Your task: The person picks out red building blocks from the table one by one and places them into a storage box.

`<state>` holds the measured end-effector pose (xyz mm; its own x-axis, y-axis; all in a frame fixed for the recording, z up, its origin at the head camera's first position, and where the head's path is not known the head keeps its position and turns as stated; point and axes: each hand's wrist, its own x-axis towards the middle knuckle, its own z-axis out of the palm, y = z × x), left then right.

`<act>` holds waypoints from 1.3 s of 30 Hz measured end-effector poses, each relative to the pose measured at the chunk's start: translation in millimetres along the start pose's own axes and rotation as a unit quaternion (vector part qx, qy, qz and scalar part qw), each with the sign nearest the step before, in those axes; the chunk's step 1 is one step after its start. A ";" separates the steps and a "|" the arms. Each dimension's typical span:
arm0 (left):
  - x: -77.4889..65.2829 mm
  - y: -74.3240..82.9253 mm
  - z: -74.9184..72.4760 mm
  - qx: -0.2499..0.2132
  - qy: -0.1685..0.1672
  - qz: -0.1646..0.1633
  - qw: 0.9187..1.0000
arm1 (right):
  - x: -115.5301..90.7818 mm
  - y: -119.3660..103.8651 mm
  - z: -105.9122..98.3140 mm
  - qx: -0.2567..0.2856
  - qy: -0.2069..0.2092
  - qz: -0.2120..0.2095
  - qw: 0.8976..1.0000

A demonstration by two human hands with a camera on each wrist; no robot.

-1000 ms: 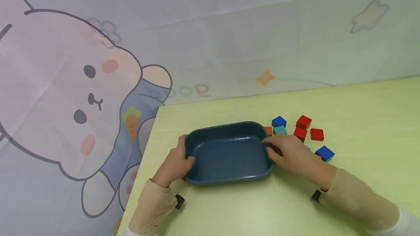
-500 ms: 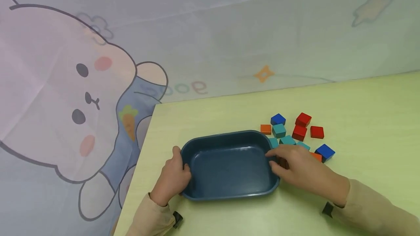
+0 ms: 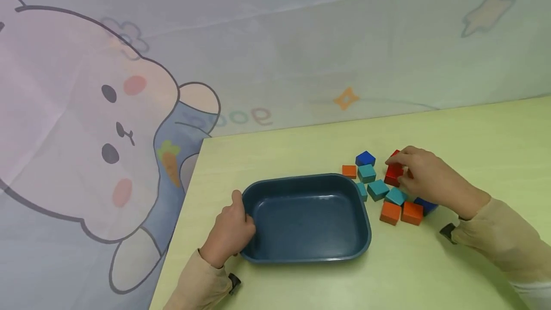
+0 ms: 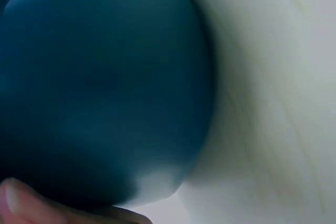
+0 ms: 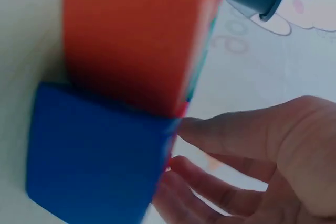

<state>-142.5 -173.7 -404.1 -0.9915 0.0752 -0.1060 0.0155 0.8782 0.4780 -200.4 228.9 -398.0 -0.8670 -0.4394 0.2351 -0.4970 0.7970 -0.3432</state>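
A dark blue rectangular tray (image 3: pixel 307 226) lies on the table. My left hand (image 3: pixel 230 231) grips its left end; the left wrist view shows the tray's outer wall (image 4: pixel 105 77) with a fingertip at the bottom edge. To the right of the tray, my right hand (image 3: pixel 435 178) is over the red blocks (image 3: pixel 393 175), thumb and fingers apart around them and partly covering them. The right wrist view has an orange block (image 5: pixel 131 40) and a blue block (image 5: pixel 100 153) large in front, hiding most of what the fingertips touch.
Several teal blocks (image 3: pixel 378 189) lie between the tray and my right hand. Orange blocks (image 3: pixel 391 213) sit at the front of the cluster, and a blue block (image 3: pixel 365 159) at its back. A printed cloth (image 3: pixel 301 51) hangs behind the table.
My right hand has let go of the tray's right end and moved right and back to the red blocks. The tray shifted nearer in the first half second. My left hand stays on it.
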 end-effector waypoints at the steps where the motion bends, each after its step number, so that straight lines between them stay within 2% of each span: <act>1: 0.0 -0.1 -0.1 0.001 -0.001 0.000 1.000 | -0.3 2.4 0.8 0.003 -0.010 -0.003 1.000; 8: 1.5 1.6 -0.3 -0.003 0.002 0.003 1.000 | 2.7 5.5 6.0 -0.003 -0.022 -0.013 1.000; 11: 2.3 3.6 -0.1 -0.004 0.003 0.005 1.000 | 3.6 4.4 4.3 -0.011 -0.011 -0.001 1.000; 14: 2.8 5.1 0.4 0.004 0.004 0.008 1.000 | 3.6 1.6 0.0 -0.017 0.019 -0.005 1.000; 19: 2.6 6.5 -1.4 0.022 0.025 0.014 0.999 | 6.9 -13.2 -7.6 -0.010 0.089 -0.051 0.995; 26: 3.7 5.2 -1.6 0.008 0.052 0.021 0.998 | 22.9 -48.5 -9.2 0.050 0.110 -0.125 0.985; 34: 2.2 8.5 2.3 -0.001 0.025 0.014 1.000 | 32.9 -97.9 6.9 0.076 0.069 -0.187 0.977; 39: 3.4 11.4 2.8 -0.002 0.018 0.016 1.000 | 28.2 -119.3 11.3 0.075 0.022 -0.179 0.981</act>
<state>-145.3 -162.1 -401.4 -0.9946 0.0856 -0.0587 0.0466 0.8733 0.4849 -166.0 116.8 -360.8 -0.6357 -0.6588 0.4024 -0.7715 0.5240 -0.3608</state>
